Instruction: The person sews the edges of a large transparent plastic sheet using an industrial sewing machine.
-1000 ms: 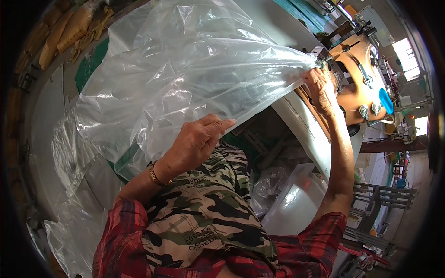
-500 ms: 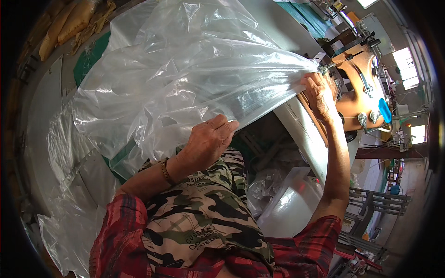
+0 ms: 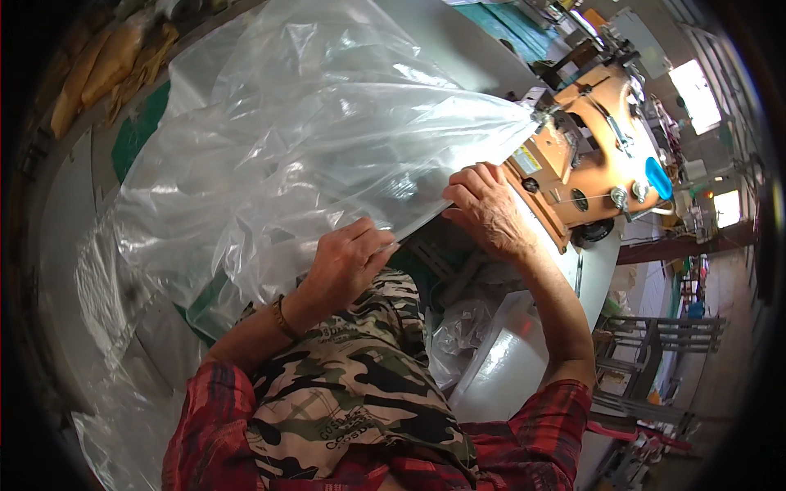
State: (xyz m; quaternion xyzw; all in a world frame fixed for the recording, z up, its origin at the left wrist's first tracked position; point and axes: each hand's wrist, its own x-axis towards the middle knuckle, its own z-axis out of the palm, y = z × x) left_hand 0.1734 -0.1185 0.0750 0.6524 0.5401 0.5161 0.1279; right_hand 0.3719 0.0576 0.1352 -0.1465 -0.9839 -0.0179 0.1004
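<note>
Plastic sheet (image 3: 270,155) spreads over the table (image 3: 475,53), its gathered end at the sewing machine (image 3: 594,168); with most lying loose, I'd call it early work. Left hand (image 3: 345,258) and right hand (image 3: 491,211) pinch the near edge, bare tabletop beyond the far edge.

Hands (image 3: 350,258) closer, right hand (image 3: 494,213) back from machine (image 3: 602,176)

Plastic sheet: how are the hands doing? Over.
Left hand gripping plastic sheet by near edge; right hand at same edge. Sheet bunched toward orange machine. No obstruction seen.
</note>
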